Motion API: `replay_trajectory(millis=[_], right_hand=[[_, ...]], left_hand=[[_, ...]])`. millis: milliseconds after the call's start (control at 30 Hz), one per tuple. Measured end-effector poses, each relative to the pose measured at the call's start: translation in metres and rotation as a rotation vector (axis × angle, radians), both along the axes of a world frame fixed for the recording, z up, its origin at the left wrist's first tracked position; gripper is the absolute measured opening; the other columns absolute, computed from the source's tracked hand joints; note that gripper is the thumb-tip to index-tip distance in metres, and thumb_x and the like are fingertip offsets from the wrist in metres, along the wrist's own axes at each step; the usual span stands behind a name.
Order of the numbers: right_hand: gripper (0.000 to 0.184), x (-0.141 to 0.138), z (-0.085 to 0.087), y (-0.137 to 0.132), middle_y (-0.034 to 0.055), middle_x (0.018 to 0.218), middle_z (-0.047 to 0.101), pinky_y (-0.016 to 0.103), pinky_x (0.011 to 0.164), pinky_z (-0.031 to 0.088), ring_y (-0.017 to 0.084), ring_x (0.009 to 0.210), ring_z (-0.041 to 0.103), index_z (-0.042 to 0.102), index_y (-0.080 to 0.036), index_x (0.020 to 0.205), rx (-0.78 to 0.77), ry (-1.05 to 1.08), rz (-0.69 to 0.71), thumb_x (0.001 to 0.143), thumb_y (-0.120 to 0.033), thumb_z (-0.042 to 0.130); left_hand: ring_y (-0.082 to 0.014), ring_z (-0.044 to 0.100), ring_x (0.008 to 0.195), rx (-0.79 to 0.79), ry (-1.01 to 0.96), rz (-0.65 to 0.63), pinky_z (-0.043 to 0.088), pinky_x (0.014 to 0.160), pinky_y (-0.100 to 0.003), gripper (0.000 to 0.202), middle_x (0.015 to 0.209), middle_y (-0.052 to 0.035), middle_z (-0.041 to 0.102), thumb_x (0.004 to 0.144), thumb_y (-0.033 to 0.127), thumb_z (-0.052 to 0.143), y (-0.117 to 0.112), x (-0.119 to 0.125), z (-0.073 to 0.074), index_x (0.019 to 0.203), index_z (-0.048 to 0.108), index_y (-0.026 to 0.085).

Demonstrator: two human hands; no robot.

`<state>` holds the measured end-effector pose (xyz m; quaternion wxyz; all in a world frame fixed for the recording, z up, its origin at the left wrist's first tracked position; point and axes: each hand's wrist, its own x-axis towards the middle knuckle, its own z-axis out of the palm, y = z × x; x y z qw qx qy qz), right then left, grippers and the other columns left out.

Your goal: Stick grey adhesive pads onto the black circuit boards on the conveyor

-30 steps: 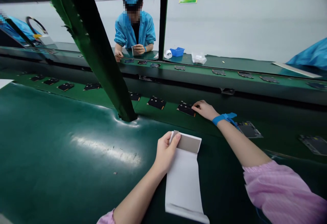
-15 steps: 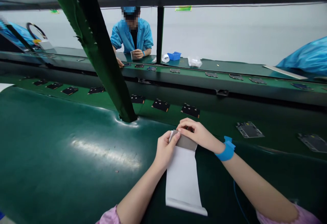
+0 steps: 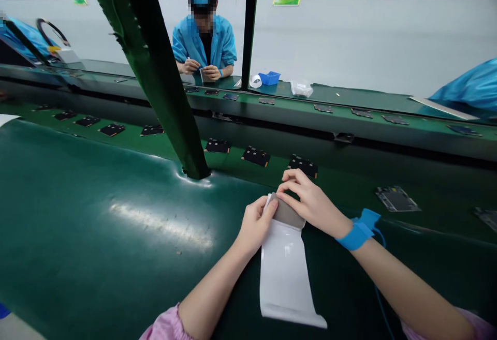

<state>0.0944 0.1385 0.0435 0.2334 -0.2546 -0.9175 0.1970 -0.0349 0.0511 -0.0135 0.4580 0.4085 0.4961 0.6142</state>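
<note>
Gripping grey pad [image 3: 289, 216] and white paper strip [image 3: 286, 278] in left hand [image 3: 254, 227], fingers curled behind, thumb pressed on top near pad's upper left corner. At pad's top edge with right hand [image 3: 312, 200], thumb and forefinger nearly together, other fingers loosely bent; cannot tell if pinching anything. Wearing blue strap [image 3: 356, 234] on right wrist. Holding pad over green table [image 3: 116, 278], between both hands. Just beyond right hand, lying partly hidden: black circuit board [image 3: 306, 164].
</note>
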Motion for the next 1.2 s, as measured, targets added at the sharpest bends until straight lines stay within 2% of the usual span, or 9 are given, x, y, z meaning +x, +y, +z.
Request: replay_trajectory(millis=[100, 167, 400, 533, 800, 1000, 1067, 1133, 1200], right_hand=[[0.022, 0.005, -0.001, 0.002, 0.0094, 0.1, 0.053, 0.038, 0.075, 0.049, 0.024, 0.089, 0.058, 0.06, -0.022, 0.082, 0.04, 0.031, -0.067, 0.092, -0.033, 0.044], [0.021, 0.004, -0.003, 0.016, 0.0087, 0.099, 0.053, 0.038, 0.078, 0.049, 0.024, 0.091, 0.058, 0.062, -0.022, 0.082, 0.021, 0.067, -0.092, 0.091, -0.035, 0.047], [0.017, -0.034, -0.029, 0.123, 0.008, 0.096, 0.06, 0.034, 0.082, 0.047, 0.022, 0.089, 0.058, 0.072, -0.021, 0.081, -0.069, -0.102, -0.208, 0.083, -0.031, 0.059], [0.013, -0.046, -0.043, 0.157, 0.0077, 0.091, 0.065, 0.035, 0.085, 0.047, 0.024, 0.094, 0.058, 0.073, -0.021, 0.079, -0.083, -0.163, -0.236, 0.081, -0.027, 0.061], [0.015, -0.03, -0.053, 0.168, 0.0088, 0.092, 0.067, 0.035, 0.088, 0.045, 0.026, 0.103, 0.056, 0.073, -0.02, 0.08, -0.109, -0.223, -0.23, 0.081, -0.03, 0.062], [0.009, -0.026, -0.058, 0.165, 0.0083, 0.09, 0.064, 0.035, 0.085, 0.046, 0.024, 0.09, 0.059, 0.07, -0.02, 0.077, -0.1, -0.214, -0.306, 0.079, -0.027, 0.064], [0.012, -0.025, -0.057, 0.164, 0.0092, 0.092, 0.063, 0.035, 0.083, 0.047, 0.023, 0.087, 0.059, 0.068, -0.019, 0.084, -0.1, -0.208, -0.364, 0.076, -0.027, 0.067], [0.025, -0.02, -0.054, 0.162, 0.0108, 0.098, 0.062, 0.035, 0.08, 0.049, 0.023, 0.085, 0.06, 0.064, -0.017, 0.096, -0.102, -0.199, -0.443, 0.074, -0.028, 0.069], [0.032, -0.008, -0.048, 0.156, 0.0131, 0.105, 0.061, 0.037, 0.081, 0.049, 0.024, 0.089, 0.061, 0.06, -0.016, 0.106, -0.1, -0.187, -0.546, 0.079, -0.032, 0.064]], left_hand=[[-0.0126, 0.041, 0.061, -0.023, 0.043, 0.04, 0.031, 0.057, -0.023, 0.036, 0.062, 0.0021, 0.048, 0.085, 0.047, 0.055, 0.0, 0.0, 0.001, 0.07, 0.059, 0.015], [-0.0123, 0.039, 0.06, -0.03, 0.051, 0.049, 0.03, 0.057, -0.024, 0.036, 0.062, 0.0026, 0.046, 0.085, 0.048, 0.054, 0.0, 0.0, 0.002, 0.068, 0.056, 0.016], [-0.0134, 0.041, 0.064, -0.049, 0.043, 0.007, 0.031, 0.058, -0.023, 0.038, 0.067, 0.0012, 0.048, 0.085, 0.052, 0.052, 0.0, 0.0, 0.0, 0.073, 0.056, 0.017], [-0.0131, 0.039, 0.062, -0.071, 0.03, 0.006, 0.03, 0.057, -0.023, 0.038, 0.066, 0.0017, 0.046, 0.085, 0.052, 0.052, 0.0, 0.0, 0.002, 0.072, 0.056, 0.017], [-0.0132, 0.036, 0.062, -0.099, 0.026, -0.008, 0.029, 0.056, -0.024, 0.039, 0.067, 0.0013, 0.042, 0.085, 0.054, 0.051, -0.001, -0.001, 0.003, 0.07, 0.053, 0.017], [-0.0129, 0.04, 0.063, -0.068, 0.048, 0.0, 0.031, 0.057, -0.023, 0.037, 0.066, 0.0017, 0.047, 0.087, 0.05, 0.051, -0.001, -0.001, 0.0, 0.072, 0.056, 0.016], [-0.0128, 0.041, 0.063, -0.05, 0.055, 0.007, 0.032, 0.058, -0.023, 0.036, 0.066, 0.0019, 0.048, 0.087, 0.049, 0.051, -0.001, -0.001, 0.0, 0.072, 0.057, 0.016], [-0.0127, 0.041, 0.063, -0.043, 0.058, 0.01, 0.032, 0.059, -0.023, 0.035, 0.066, 0.0022, 0.048, 0.087, 0.048, 0.051, -0.001, -0.001, 0.001, 0.072, 0.057, 0.016], [-0.0129, 0.041, 0.063, -0.043, 0.053, 0.009, 0.031, 0.059, -0.023, 0.034, 0.066, 0.0023, 0.048, 0.087, 0.047, 0.052, -0.001, -0.001, 0.002, 0.073, 0.057, 0.016]])
